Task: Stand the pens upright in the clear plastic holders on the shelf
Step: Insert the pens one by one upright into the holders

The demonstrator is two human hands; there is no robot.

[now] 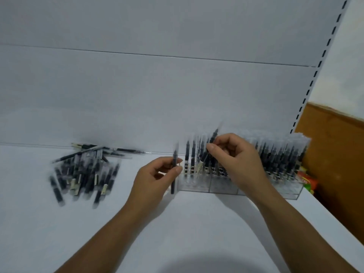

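Looking down from the head view: two bare forearms reach over a white shelf (197, 223) toward a row of clear plastic holders (226, 187)
Left hand: the left hand (155, 177) is curled, thumb and forefinger pinched on a single pen (174, 170); that pen stands nearly upright just outside the left end of the holders, its lower end close above the shelf
Right hand: the right hand (236, 156) is bent over the middle of the row, thumb and fingertips closed on the top of a tilted pen (210, 146) that leans among the standing ones
Holders: joined clear compartments sit at the back right of the shelf, close to the white back panel (157, 85); their right end lies near the slotted upright (315, 75)
Standing pens: the pens in the holders (275, 154) are dark-bodied with clear caps, upright and tightly packed on the right side; the leftmost compartment holds only a few, with gaps between them
Loose pens: a pile of pens (84, 170) lies flat on the shelf well to the left of the hands, crossing one another at many angles; motion blur hides their exact count
Beyond the shelf: a brown cardboard box (334, 154) stands to the right, with a colourful packet (307, 182) just beside the holders' right end, too blurred to identify
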